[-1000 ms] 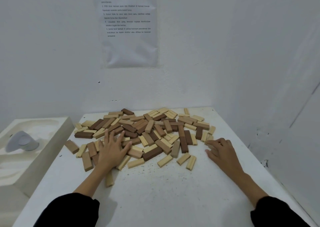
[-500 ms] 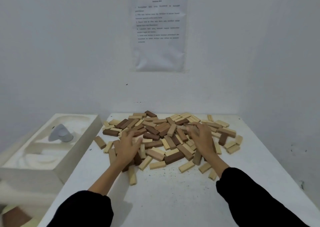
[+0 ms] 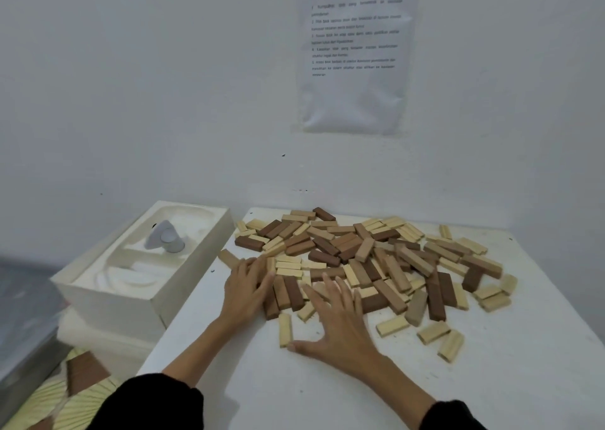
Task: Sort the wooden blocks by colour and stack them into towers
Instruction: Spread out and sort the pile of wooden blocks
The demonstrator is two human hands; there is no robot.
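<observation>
1. Resting toward the table's point(image 3: 491, 383) near edge, the right hand point(image 3: 340, 328) lies open, fingers spread on the wooden blocks point(image 3: 360, 252).
2. The left hand point(image 3: 245, 285), flat too, presses their left side.
3. Heaped unsorted toward the far edge, they look light and rigid: pinch the long sides.

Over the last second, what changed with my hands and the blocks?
The right hand moved from the right edge of the block pile, across its middle, to the near edge beside the left hand, and now lies flat there, fingers spread. Neither hand took hold of a block. The left hand stayed flat on the pile's left side; the pile is still mixed, no tower begun.
</observation>
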